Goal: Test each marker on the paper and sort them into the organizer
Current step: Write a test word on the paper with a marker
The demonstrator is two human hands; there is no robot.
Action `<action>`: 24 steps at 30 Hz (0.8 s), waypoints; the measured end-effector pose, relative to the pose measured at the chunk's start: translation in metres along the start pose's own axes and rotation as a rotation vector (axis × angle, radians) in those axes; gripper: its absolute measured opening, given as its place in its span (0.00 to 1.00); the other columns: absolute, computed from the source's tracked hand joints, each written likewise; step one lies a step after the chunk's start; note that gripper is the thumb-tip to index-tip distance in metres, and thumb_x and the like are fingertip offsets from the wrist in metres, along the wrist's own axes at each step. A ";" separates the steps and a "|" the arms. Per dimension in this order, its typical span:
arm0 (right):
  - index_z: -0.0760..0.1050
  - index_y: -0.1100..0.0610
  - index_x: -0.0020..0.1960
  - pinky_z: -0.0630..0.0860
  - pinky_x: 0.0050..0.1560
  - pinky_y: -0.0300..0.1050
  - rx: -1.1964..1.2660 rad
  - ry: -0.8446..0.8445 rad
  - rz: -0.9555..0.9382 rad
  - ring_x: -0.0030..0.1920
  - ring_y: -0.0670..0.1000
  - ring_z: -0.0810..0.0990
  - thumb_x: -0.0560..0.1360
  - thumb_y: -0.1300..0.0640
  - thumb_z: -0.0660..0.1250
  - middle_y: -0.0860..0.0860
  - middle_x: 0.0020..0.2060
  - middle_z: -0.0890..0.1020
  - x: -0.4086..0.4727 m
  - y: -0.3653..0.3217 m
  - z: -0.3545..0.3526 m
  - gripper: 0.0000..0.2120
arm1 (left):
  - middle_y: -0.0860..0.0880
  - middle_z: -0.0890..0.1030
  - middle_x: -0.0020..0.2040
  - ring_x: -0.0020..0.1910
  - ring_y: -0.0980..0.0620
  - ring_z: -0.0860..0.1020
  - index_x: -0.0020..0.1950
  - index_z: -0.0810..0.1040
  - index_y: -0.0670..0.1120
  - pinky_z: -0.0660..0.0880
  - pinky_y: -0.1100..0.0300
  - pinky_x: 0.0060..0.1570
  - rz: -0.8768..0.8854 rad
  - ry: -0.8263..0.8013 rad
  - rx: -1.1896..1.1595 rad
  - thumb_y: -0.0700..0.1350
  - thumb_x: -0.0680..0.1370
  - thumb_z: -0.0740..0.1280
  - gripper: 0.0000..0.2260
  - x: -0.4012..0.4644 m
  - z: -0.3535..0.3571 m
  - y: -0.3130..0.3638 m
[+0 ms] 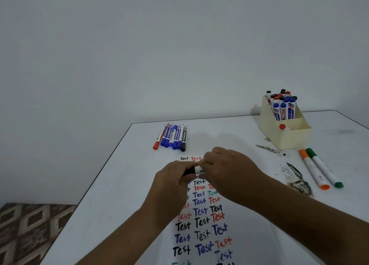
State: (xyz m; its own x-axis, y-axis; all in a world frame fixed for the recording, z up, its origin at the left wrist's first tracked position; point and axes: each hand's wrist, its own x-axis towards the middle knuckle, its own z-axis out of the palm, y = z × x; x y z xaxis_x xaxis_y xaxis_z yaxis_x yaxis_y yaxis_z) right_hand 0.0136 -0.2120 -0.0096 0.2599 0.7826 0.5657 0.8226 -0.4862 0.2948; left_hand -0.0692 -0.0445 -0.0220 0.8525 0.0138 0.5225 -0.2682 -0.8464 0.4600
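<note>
Head | both hands (173, 179) (223, 164) grip cylindrical marker (194, 170) (black cap) | paper (201, 226)

Dim, bluish, even light; soft shadows on the table (111, 184), slight overall blur, wide-angle bending at the edges.

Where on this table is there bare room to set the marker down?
Bare table lies left of the test paper, below the row of markers, and between that row and the organizer. It is crowded right of the paper, by the orange marker and green marker.
</note>
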 end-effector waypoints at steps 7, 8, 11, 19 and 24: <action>0.82 0.55 0.46 0.70 0.26 0.40 0.021 -0.035 0.027 0.31 0.47 0.72 0.70 0.48 0.76 0.49 0.34 0.78 -0.011 0.021 -0.001 0.12 | 0.58 0.80 0.56 0.54 0.63 0.77 0.74 0.61 0.58 0.75 0.67 0.55 -0.016 -0.090 -0.224 0.53 0.77 0.68 0.28 0.007 0.001 0.001; 0.81 0.55 0.47 0.72 0.28 0.42 0.040 -0.039 0.059 0.32 0.47 0.72 0.74 0.47 0.72 0.49 0.35 0.78 -0.011 0.024 -0.004 0.11 | 0.60 0.79 0.56 0.56 0.62 0.76 0.75 0.58 0.59 0.75 0.67 0.54 -0.043 -0.114 -0.265 0.56 0.74 0.69 0.33 0.010 -0.001 0.000; 0.75 0.53 0.51 0.76 0.39 0.44 0.324 -0.053 0.423 0.38 0.46 0.75 0.81 0.45 0.60 0.46 0.40 0.78 -0.010 0.031 -0.017 0.12 | 0.64 0.71 0.66 0.62 0.62 0.72 0.77 0.50 0.62 0.74 0.64 0.56 -0.105 -0.176 -0.205 0.68 0.69 0.68 0.42 0.020 -0.006 -0.011; 0.67 0.54 0.57 0.84 0.48 0.54 1.447 0.293 1.172 0.47 0.61 0.86 0.74 0.66 0.74 0.64 0.47 0.84 -0.031 0.041 0.006 0.20 | 0.58 0.43 0.79 0.78 0.54 0.39 0.79 0.47 0.59 0.47 0.46 0.74 -0.140 -0.554 0.267 0.80 0.68 0.52 0.45 0.023 0.018 -0.060; 0.72 0.57 0.51 0.83 0.45 0.51 1.416 0.192 1.216 0.41 0.60 0.85 0.69 0.66 0.79 0.62 0.40 0.85 -0.045 0.036 0.022 0.18 | 0.58 0.38 0.78 0.76 0.55 0.35 0.78 0.40 0.62 0.40 0.50 0.75 -0.040 -0.662 0.382 0.79 0.70 0.45 0.41 0.021 0.026 -0.067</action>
State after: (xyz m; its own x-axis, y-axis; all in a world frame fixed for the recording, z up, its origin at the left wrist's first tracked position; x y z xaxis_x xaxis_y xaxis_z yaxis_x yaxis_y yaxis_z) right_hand 0.0429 -0.2565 -0.0414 0.9779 0.2042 0.0458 0.0367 0.0483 -0.9982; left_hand -0.0218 -0.0019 -0.0609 0.9816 -0.1717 -0.0837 -0.1604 -0.9789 0.1267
